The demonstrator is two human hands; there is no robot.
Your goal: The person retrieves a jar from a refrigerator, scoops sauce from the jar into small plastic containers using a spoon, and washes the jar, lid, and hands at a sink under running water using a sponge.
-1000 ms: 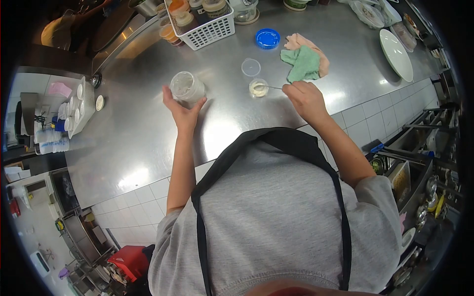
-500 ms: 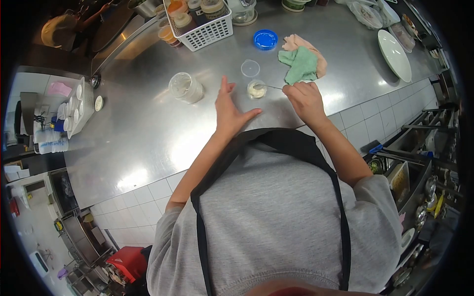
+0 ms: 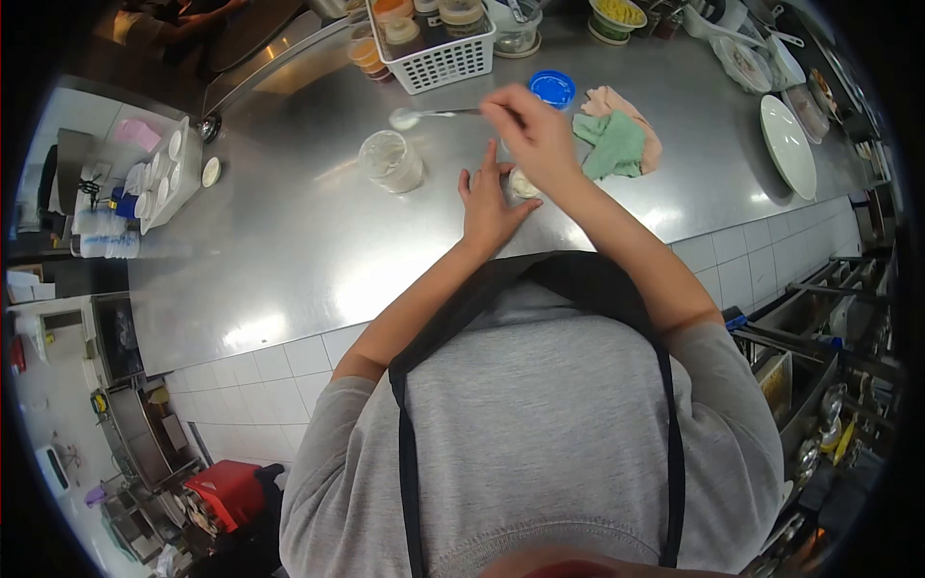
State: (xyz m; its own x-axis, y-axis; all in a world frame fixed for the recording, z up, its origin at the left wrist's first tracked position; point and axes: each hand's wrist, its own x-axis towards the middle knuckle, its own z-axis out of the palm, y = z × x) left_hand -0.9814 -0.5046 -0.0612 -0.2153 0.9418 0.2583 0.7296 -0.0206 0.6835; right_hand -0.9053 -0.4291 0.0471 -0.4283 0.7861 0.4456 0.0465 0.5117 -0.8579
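Note:
My right hand (image 3: 541, 140) is closed on the handle of a metal spoon (image 3: 453, 114). The spoon points left, and white paste clings to its bowl end. Below it, my left hand (image 3: 493, 204) curves around a small clear cup (image 3: 524, 184) of creamy white stuff, thumb on the near side and a fingertip at the far side; its other fingers stick out. My right wrist hides part of this cup. To the left stands a clear plastic jar (image 3: 391, 162) with white residue inside, uncovered. A blue screw lid (image 3: 552, 89) lies beyond my right hand.
Green cloth (image 3: 614, 144) and a peach cloth (image 3: 647, 130) lie at the right, before an oval white plate (image 3: 787, 146). A white basket (image 3: 443, 69) of bottles stands at the back. A tray of cups (image 3: 171, 178) sits far left. Another person's arm (image 3: 198, 21) shows top left.
My right hand has lifted the spoon out of the small cup and swung it up and left, near the jar. My left hand has closed in around the cup. The view has shifted slightly.

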